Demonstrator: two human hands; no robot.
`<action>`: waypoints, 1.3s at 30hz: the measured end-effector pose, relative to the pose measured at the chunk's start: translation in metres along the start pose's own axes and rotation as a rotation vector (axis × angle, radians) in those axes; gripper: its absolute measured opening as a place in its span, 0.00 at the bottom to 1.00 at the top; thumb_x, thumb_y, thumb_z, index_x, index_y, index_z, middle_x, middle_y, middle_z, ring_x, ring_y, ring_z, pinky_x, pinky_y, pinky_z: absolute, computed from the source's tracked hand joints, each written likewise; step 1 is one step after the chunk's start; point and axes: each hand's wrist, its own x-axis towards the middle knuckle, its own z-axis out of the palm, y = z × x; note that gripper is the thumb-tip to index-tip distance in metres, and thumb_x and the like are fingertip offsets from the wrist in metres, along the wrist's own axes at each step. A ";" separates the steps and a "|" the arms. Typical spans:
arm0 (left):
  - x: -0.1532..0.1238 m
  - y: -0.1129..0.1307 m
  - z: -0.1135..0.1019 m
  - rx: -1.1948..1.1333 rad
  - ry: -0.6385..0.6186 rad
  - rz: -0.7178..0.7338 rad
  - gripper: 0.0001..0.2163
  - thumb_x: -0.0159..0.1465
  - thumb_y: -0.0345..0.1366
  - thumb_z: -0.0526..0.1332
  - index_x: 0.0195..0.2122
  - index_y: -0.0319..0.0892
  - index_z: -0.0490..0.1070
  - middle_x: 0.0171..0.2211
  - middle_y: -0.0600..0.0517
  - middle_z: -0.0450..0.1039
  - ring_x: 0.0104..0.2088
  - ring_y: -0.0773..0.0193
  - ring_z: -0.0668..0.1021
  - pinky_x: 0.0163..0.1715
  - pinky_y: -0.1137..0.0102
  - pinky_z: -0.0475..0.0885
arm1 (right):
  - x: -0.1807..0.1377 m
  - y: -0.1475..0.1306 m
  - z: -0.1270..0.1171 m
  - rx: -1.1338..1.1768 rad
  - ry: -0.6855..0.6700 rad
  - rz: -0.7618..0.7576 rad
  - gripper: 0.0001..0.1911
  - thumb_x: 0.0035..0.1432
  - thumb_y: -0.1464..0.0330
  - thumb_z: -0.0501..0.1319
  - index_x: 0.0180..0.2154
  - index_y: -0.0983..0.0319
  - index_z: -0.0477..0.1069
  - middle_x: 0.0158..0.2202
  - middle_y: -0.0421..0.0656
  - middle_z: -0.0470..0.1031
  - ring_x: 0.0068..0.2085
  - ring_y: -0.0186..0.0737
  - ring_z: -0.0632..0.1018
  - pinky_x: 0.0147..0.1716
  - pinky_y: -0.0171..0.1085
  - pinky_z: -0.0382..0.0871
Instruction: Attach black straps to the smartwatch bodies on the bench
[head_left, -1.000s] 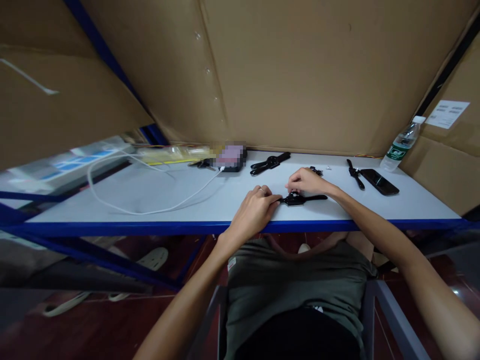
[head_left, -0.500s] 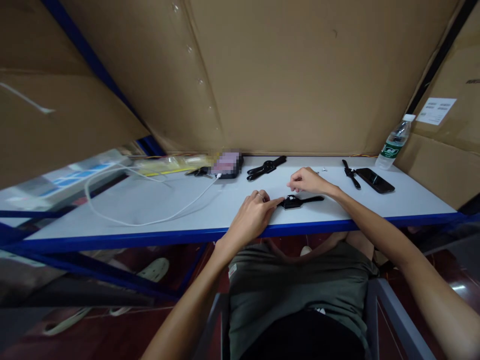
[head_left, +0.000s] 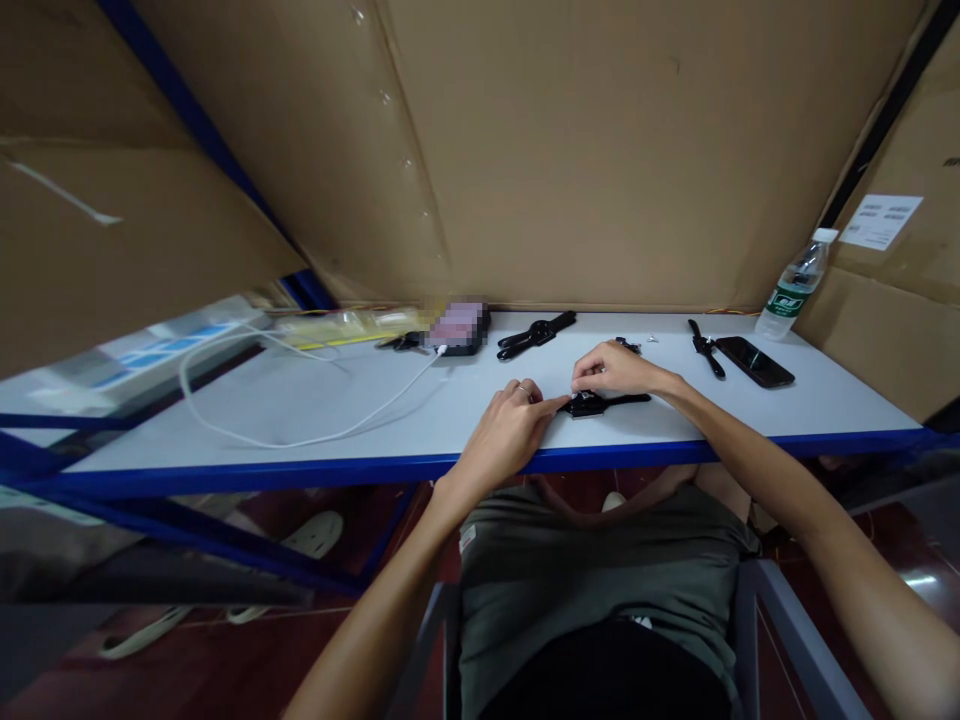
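A black wristwatch [head_left: 588,404] lies near the front edge of the table, its strap reaching to the right. My left hand [head_left: 511,422], with a ring on one finger, is closed at the watch's left end, the index finger stretched against it. Over the top of the watch, my right hand [head_left: 616,368] has its fingers pinched together. Whatever sits between those fingertips is too small to make out. Just behind the right hand is a small dark piece [head_left: 628,345], with a tiny whitish bit [head_left: 652,338] beside it.
Another black watch [head_left: 537,335] lies at the back, and a third black strapped watch [head_left: 706,350] sits beside a dark phone [head_left: 754,361]. A water bottle [head_left: 795,288] stands far right. On the left, a white cable [head_left: 300,442] runs to a phone [head_left: 457,328]. Cardboard [head_left: 600,150] walls the back.
My right hand has come down and slightly left onto the watch, uncovering the small dark piece behind it. My left hand keeps its place; the view has shifted slightly.
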 end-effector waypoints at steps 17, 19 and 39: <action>0.001 0.000 -0.001 -0.017 0.008 -0.001 0.18 0.74 0.32 0.54 0.60 0.48 0.77 0.41 0.45 0.70 0.42 0.54 0.71 0.47 0.60 0.71 | -0.005 -0.006 -0.007 -0.107 0.080 0.006 0.10 0.52 0.72 0.60 0.26 0.65 0.81 0.20 0.36 0.70 0.25 0.31 0.64 0.29 0.35 0.53; 0.001 0.000 0.000 -0.021 0.020 0.003 0.18 0.74 0.32 0.54 0.60 0.49 0.77 0.41 0.45 0.70 0.42 0.54 0.71 0.47 0.60 0.71 | -0.006 -0.006 -0.008 -0.127 0.063 0.018 0.11 0.50 0.73 0.59 0.24 0.65 0.81 0.18 0.37 0.69 0.24 0.31 0.62 0.28 0.35 0.52; 0.001 0.005 -0.007 -0.030 -0.019 -0.020 0.19 0.74 0.32 0.53 0.61 0.49 0.76 0.42 0.44 0.71 0.44 0.53 0.71 0.46 0.59 0.69 | -0.008 -0.011 -0.002 -0.138 -0.009 -0.035 0.15 0.55 0.67 0.59 0.33 0.63 0.85 0.20 0.38 0.73 0.25 0.32 0.63 0.29 0.36 0.52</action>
